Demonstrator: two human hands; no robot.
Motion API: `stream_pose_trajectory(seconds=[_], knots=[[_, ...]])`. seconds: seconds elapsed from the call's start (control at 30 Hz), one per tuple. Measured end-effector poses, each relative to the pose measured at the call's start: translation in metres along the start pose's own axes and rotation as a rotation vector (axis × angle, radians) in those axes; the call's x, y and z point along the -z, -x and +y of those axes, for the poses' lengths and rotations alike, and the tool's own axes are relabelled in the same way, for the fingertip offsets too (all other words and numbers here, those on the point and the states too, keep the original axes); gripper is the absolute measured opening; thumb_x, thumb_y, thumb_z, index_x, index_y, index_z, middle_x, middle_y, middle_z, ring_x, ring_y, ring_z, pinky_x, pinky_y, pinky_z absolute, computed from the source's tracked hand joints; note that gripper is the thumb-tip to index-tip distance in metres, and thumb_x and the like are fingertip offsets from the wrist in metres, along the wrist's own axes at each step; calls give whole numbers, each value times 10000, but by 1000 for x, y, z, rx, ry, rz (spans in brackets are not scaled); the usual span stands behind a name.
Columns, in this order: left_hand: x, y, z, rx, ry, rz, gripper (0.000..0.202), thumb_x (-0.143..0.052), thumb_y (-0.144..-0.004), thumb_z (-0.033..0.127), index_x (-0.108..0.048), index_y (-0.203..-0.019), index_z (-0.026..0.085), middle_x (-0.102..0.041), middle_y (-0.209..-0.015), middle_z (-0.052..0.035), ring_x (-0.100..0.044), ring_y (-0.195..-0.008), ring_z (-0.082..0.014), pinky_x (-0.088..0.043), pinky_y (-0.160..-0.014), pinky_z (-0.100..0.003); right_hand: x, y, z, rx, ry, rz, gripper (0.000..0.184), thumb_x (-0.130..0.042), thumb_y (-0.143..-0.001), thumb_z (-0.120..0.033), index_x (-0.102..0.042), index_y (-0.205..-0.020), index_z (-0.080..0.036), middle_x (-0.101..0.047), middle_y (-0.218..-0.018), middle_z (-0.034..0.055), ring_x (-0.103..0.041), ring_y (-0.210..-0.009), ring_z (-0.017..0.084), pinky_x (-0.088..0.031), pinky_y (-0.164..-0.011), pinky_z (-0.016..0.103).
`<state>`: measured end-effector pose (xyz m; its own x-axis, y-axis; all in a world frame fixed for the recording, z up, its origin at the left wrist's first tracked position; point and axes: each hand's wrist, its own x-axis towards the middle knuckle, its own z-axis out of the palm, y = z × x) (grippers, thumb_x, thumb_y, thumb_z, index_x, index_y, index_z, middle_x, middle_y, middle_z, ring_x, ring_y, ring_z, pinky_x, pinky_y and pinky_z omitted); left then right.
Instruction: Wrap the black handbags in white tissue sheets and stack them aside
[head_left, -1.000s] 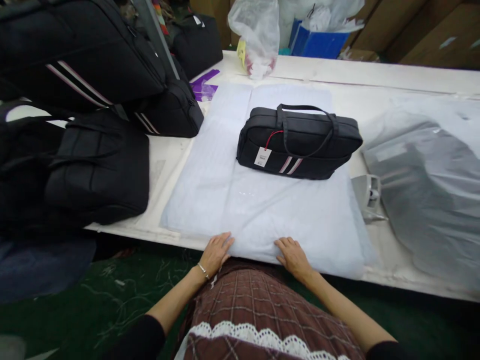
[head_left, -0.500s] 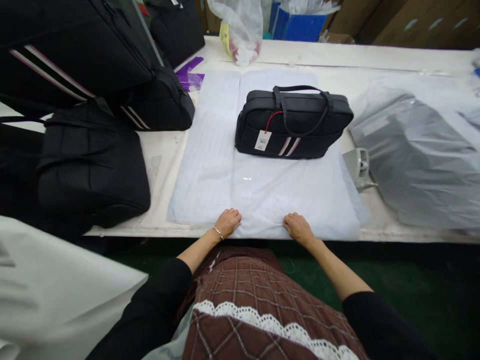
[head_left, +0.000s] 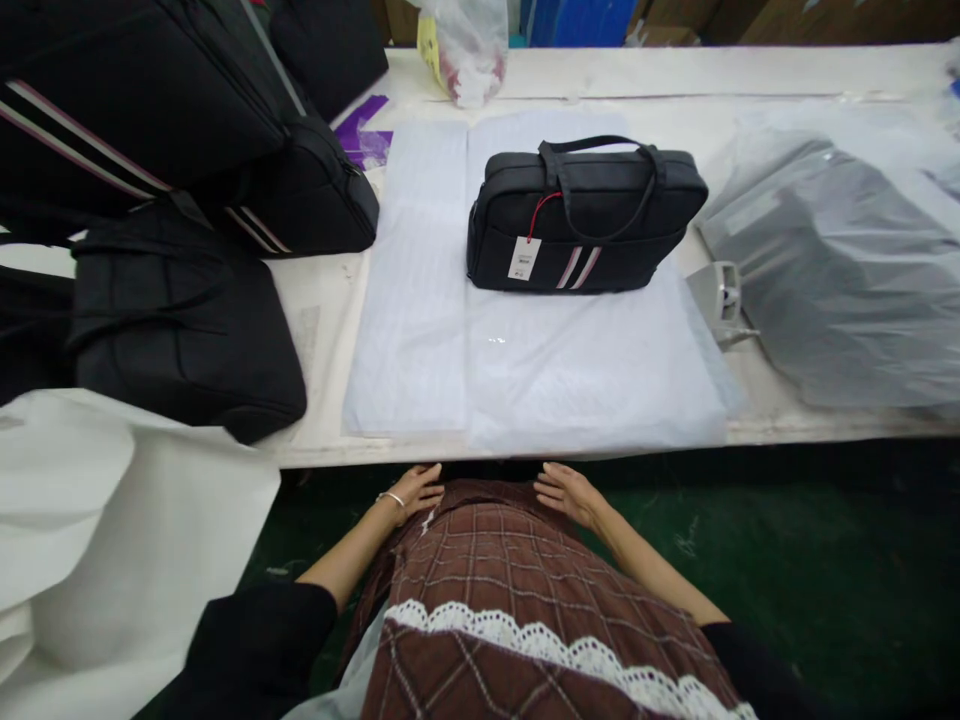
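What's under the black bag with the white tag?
The black bag stands on white sheeting, which lies on the white table. The patch directly beneath the bag is covered and cannot be seen.

Pale, even light spreads over my bench and the white sheets, where a small glint shows. Soft highlights streak the grey plastic to my right. Below, the green floor is dim, my black sleeves lose nearly all detail, and fine print blurs.
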<state>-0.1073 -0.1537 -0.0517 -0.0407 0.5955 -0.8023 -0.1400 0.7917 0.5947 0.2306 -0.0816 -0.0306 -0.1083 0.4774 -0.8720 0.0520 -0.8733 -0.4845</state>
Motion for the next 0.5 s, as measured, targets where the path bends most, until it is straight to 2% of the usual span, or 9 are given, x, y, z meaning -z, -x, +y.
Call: stream_pose_trajectory(seconds=[0.1,0.23,0.37,0.5], knots=[[5,-11,-4,51,309,134,371,-778,-742,455,-560,-930,221,-603,-1159,-129,-600,-1138,-291,-556,-872,-464,-8,-15,2,27,-251,95,390,-771,-762,-386,-461,-951,-245,-638,-1080,61,-683,-985,219,-589,-845,378],[-10,-25,-11,50,612,291,354,-767,-775,374,-545,-1035,283,-492,-1377,-79,-398,-1370,-313,-483,-985,-555,-1,-35,-9,66,-403,220,393,-774,-755,-299,-473,-1005,-275,-621,-1109,20,-678,-947,185,-599,-824,330],[-23,-28,-19,-31,823,430,318,-717,-831,333,-529,-1083,378,-479,-1408,10,-350,-1409,-216,-359,-1088,-573,20,-41,-18,89,-429,268,460,-778,-755,-309,-473,-1099,-303,-601,-1208,21,-674,-923,183,-609,-795,332],[-27,-27,-23,-65,953,472,188,-617,-894,437,-565,-1047,342,-512,-1361,-29,-422,-1361,-211,-362,-1090,-548,49,-32,-12,105,-431,261,526,-775,-768,-329,-432,-1167,-313,-542,-1327,39,-666,-1015,197,-598,-819,328]])
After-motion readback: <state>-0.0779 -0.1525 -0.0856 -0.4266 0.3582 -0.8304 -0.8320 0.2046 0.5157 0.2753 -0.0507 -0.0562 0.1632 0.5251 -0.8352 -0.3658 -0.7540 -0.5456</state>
